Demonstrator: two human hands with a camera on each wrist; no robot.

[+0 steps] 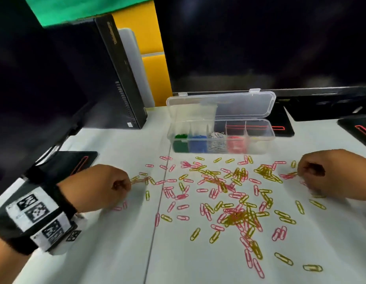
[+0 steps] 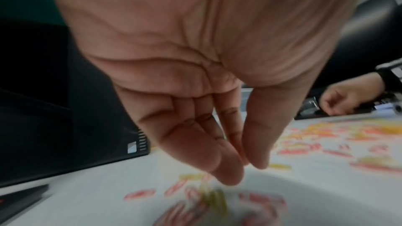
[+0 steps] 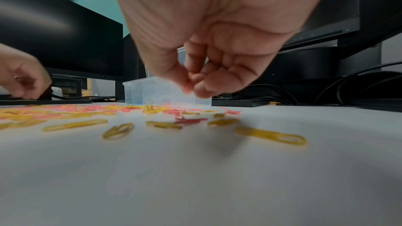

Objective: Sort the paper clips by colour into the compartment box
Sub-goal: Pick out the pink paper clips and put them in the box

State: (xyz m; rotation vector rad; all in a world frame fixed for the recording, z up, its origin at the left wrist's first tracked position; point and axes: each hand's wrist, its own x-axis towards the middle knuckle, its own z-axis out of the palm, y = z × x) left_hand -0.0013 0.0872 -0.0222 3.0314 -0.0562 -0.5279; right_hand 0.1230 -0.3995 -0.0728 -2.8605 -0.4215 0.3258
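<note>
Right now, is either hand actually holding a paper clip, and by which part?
It cannot be told. The left hand and the right hand are both down among the loose paper clips with fingers bunched, but blur hides any clip between them.

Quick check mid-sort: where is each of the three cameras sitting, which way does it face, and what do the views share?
Head: worn on the head, looking forward and down at the table, the box and loose clips; shows left hand and right hand.
Left wrist: looks along the left palm toward its fingers and blurred clips below.
Right wrist: sits low over the table, looks along the right hand toward the box.
Shared: each wrist view catches the other hand; all three show pink and yellow clips.
</note>
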